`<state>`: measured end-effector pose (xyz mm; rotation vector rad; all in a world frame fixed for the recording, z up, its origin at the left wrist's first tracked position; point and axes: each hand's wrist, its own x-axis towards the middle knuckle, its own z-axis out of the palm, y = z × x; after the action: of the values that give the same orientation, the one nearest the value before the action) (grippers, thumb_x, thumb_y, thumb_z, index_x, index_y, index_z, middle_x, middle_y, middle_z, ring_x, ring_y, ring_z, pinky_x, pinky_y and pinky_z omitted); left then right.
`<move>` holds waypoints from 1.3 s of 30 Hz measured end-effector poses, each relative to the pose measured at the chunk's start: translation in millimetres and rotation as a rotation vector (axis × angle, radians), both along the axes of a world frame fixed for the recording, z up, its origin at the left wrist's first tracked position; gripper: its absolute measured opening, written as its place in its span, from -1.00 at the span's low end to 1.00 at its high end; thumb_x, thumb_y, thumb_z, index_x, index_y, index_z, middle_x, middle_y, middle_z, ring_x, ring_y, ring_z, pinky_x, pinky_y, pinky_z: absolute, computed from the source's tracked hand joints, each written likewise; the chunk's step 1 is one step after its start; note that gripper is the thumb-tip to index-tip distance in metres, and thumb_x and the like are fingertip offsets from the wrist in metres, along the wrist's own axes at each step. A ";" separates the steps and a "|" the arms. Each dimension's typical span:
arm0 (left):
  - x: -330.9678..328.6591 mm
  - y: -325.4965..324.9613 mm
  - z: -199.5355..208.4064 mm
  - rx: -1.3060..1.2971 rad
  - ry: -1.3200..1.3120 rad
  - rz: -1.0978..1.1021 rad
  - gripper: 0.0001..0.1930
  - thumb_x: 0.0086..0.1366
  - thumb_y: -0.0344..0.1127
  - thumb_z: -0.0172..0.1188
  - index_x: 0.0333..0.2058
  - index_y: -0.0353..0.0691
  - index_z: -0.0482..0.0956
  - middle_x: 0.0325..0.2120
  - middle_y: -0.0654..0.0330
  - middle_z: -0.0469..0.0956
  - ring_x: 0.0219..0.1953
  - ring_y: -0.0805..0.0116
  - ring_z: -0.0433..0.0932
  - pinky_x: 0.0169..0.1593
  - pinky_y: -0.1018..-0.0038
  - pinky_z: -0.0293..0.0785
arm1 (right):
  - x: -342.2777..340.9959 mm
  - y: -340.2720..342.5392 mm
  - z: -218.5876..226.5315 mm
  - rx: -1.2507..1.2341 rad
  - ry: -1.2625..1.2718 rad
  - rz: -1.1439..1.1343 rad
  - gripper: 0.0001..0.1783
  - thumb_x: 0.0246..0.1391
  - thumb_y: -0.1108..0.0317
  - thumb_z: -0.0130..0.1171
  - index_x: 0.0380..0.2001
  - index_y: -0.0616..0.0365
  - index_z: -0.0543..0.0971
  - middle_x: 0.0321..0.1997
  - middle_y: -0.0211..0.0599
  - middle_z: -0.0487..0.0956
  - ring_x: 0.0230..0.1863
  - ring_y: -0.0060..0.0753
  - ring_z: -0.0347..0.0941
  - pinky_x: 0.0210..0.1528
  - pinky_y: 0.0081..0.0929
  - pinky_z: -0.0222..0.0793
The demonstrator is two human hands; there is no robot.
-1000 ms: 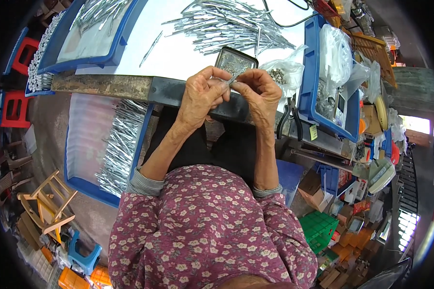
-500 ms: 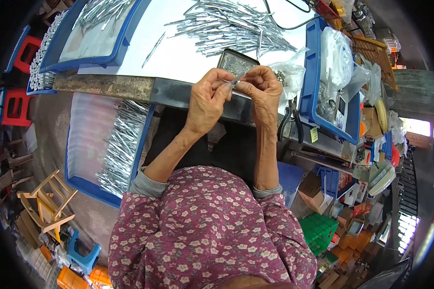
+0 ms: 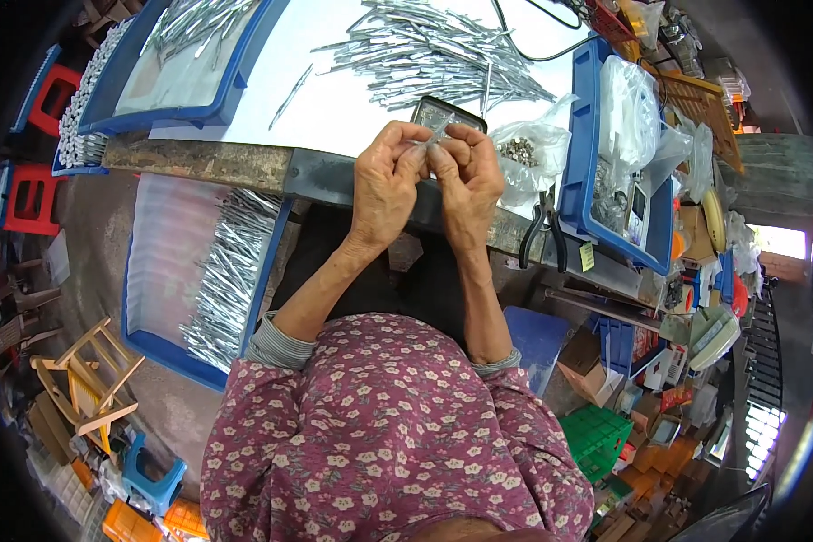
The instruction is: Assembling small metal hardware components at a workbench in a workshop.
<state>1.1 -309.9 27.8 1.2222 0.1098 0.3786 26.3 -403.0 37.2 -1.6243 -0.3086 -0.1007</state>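
Above the table's front edge, my left hand (image 3: 387,188) and my right hand (image 3: 469,191) meet with thumbs and fingertips pinched together. Something small and silvery shows between them, too small and covered to name. Just beyond my fingers lies a small dark-rimmed tray (image 3: 470,118), partly hidden by them. A large heap of thin silvery metal rods (image 3: 434,54) covers the white tabletop (image 3: 334,117) behind it, and one pair of rods (image 3: 291,96) lies apart to the left. Right of my right hand, a clear plastic bag (image 3: 551,144) holds small metal parts (image 3: 518,152).
Dark-handled pliers (image 3: 545,233) hang at the table edge. A blue bin (image 3: 580,135) with plastic bags stands right; another blue tray (image 3: 233,86) with rods stands left. Below, a blue tray (image 3: 167,354) holds more rods. A wooden stool frame (image 3: 108,397) stands on the floor at left.
My right hand has shifted left and turned more upright, its thumb now close against my left fingertips. The small parts in the plastic bag show more fully.
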 end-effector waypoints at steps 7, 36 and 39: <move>-3.1 4.9 6.6 -0.195 0.036 -0.108 -0.90 0.20 -0.54 -0.07 -0.31 -0.41 0.38 -0.63 0.29 0.39 -0.58 0.66 0.32 -0.44 0.72 0.35 | 5.8 2.2 2.4 0.098 0.104 -0.023 -0.69 0.08 0.29 0.03 -0.23 0.34 0.37 -0.54 -0.38 0.44 -0.53 -0.64 0.35 -0.44 -0.69 0.29; -0.9 -7.9 -1.5 0.276 0.060 0.116 -0.86 0.19 -0.48 -0.06 -0.29 -0.32 0.21 -0.76 0.13 0.38 -0.69 0.47 0.35 -0.58 0.52 0.29 | 13.7 23.6 -14.2 -0.065 -0.248 -0.270 -0.75 0.05 0.48 0.00 -0.20 0.40 0.40 -0.63 -0.57 0.24 -0.59 -0.76 0.12 -0.56 -0.78 0.07; -0.2 -4.5 -3.6 0.286 0.047 0.128 -0.88 0.20 -0.48 -0.06 -0.29 -0.32 0.22 -0.74 0.13 0.40 -0.68 0.47 0.36 -0.58 0.52 0.28 | 14.2 25.0 -13.5 -0.035 -0.178 -0.226 -0.75 0.06 0.44 0.00 -0.21 0.40 0.42 -0.65 -0.59 0.22 -0.61 -0.78 0.10 -0.59 -0.77 0.04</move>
<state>0.9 -314.4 24.1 1.5116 0.1795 0.4886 40.5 -378.0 23.7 -1.6841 -0.2630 -0.4161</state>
